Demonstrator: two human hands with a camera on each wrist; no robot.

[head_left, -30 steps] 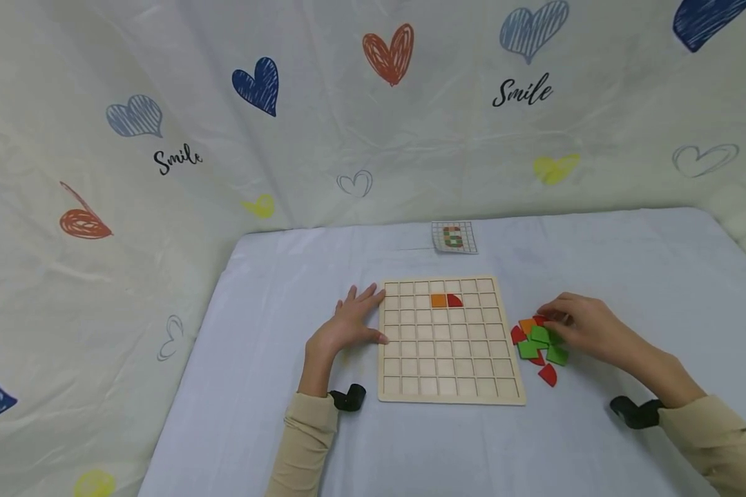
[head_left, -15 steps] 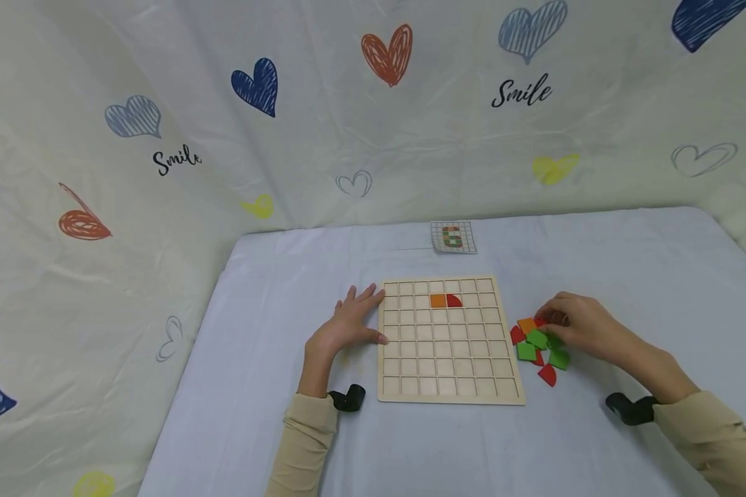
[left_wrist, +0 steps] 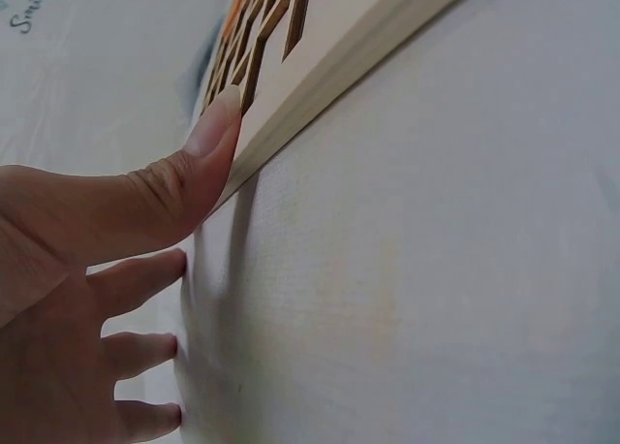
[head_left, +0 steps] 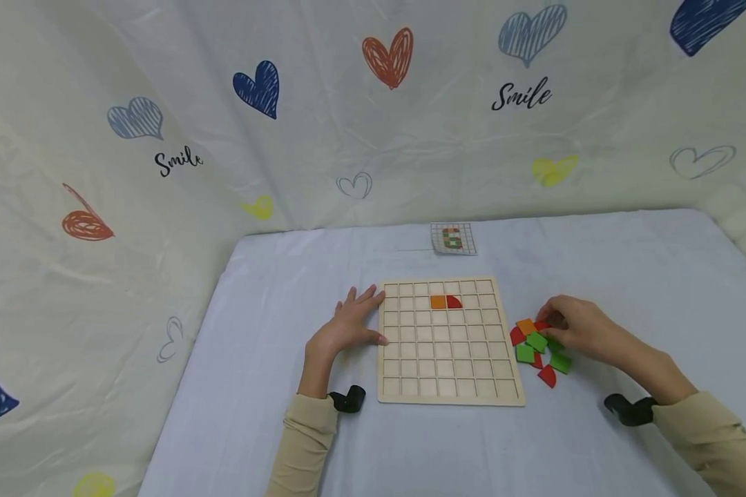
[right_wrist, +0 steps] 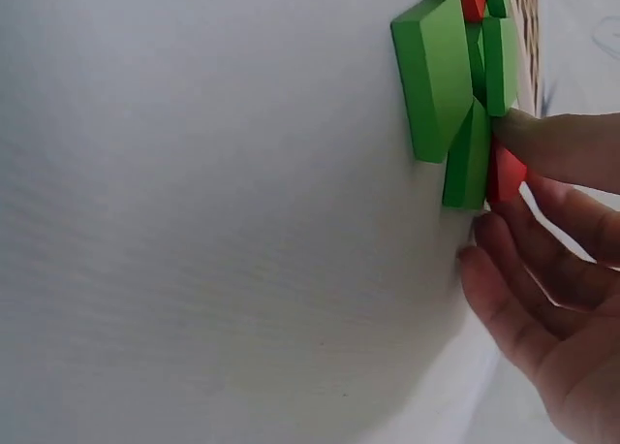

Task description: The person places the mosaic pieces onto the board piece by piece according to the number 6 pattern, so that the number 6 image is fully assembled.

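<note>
A wooden grid board (head_left: 410, 393) lies on the white cloth, with an orange square tile (head_left: 438, 301) and a red quarter-circle tile (head_left: 454, 301) set side by side in its upper cells. My left hand (head_left: 345, 328) rests spread at the board's left edge; in the left wrist view its thumb (left_wrist: 208, 139) touches the rim. Beside the board's right edge, my right hand (head_left: 584, 328) reaches into a pile of loose tiles. Its thumb and fingers pinch a red tile (right_wrist: 506, 173) at the pile's far side, partly hidden by the fingers. Green tiles (right_wrist: 436, 76) lie close by.
Behind the board lies a small pattern card (head_left: 453, 239) with a coloured grid figure. The pile holds green tiles (head_left: 525, 353), an orange tile (head_left: 525, 326) and red tiles (head_left: 547, 376). A heart-printed cloth (head_left: 311, 138) hangs behind the table.
Among the pile, some tiles have shifted slightly, a green one edging right, as my right fingers work there. My left hand and the tiles on the board stay put.
</note>
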